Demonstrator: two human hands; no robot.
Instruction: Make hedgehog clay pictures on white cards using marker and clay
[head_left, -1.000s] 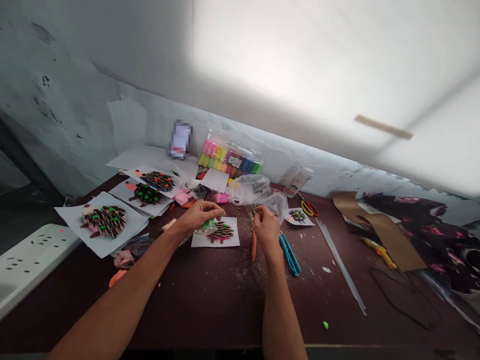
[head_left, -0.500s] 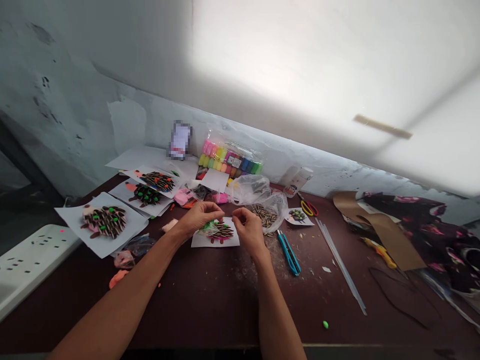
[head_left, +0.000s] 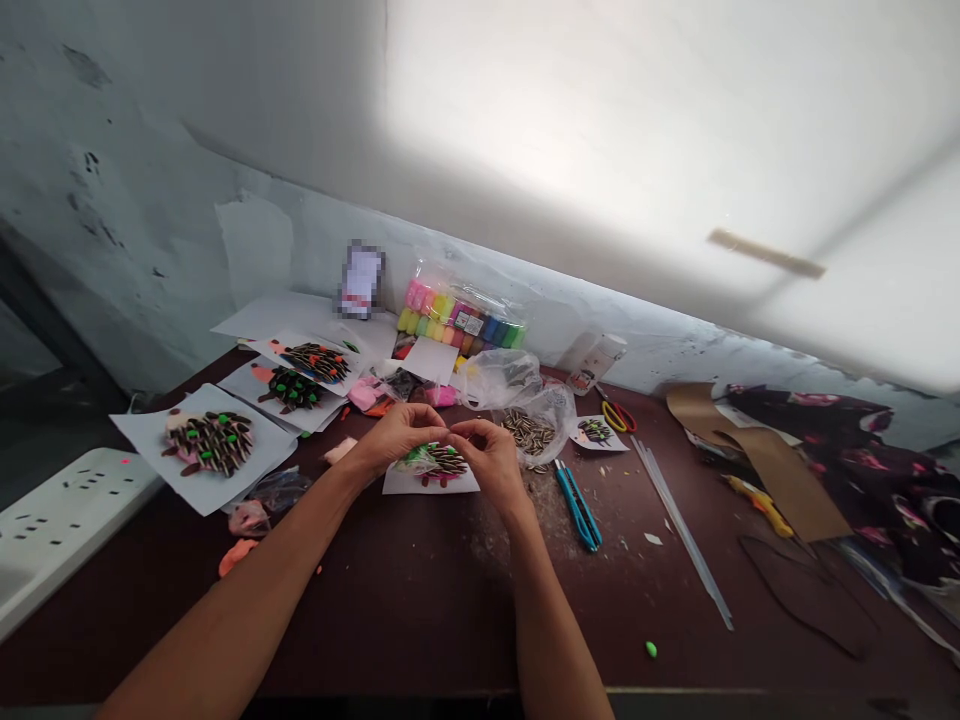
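My left hand (head_left: 405, 437) is closed in a pinch above a white card (head_left: 399, 483), with a small clear bag of green clay (head_left: 418, 460) hanging below its fingers. My right hand (head_left: 487, 457) is pinched too, its fingertips meeting those of the left; whatever is between them is too small to make out. On the card lies a hedgehog shape (head_left: 448, 462) of striped seeds over pink clay, dotted with green. A plastic bag of seeds (head_left: 531, 432) sits just behind my right hand.
Finished-looking seed hedgehogs on paper (head_left: 214, 440) and a power strip (head_left: 67, 520) are at left. Clay packs (head_left: 465, 320) and a phone (head_left: 361, 280) stand behind. A blue cutter (head_left: 577, 508), scissors (head_left: 619, 415), glue sticks (head_left: 682, 530) and a green clay piece (head_left: 651, 650) lie right.
My right hand has moved left, so its fingertips now meet those of my left hand. The left hand has stayed nearly still.
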